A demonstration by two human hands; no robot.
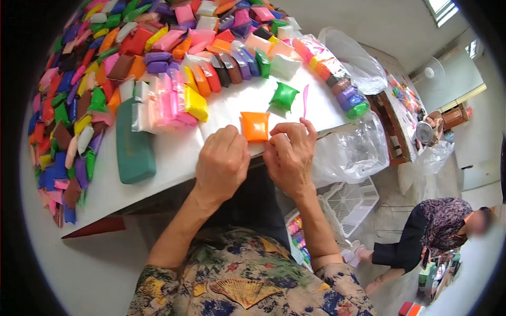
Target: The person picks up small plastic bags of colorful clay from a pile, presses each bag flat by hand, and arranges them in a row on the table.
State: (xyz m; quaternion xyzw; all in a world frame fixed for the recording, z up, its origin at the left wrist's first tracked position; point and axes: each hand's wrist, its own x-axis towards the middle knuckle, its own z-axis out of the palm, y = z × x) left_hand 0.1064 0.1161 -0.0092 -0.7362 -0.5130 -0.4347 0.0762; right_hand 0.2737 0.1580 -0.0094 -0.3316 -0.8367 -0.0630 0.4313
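Observation:
An orange packet [255,126] lies near the front edge of the white table, between my two hands. My left hand [223,160] is closed, its curled fingers at the packet's left side. On the other side my right hand [290,155] has its fingers bent together by the packet's lower right corner, with the little finger lifted. Whether either hand pinches the packet is hard to tell. Just beyond are a green packet [284,97] and a pink plastic tool [305,101]. Rows of coloured packets stand behind, with a yellow one [196,104] nearest my left hand.
A large heap of coloured packets [68,100] covers the table's left and back. A green box [134,142] stands left of my hands. Clear plastic bags [350,147] hang at the right edge, above a white crate [350,205]. Another person [432,231] sits at the right.

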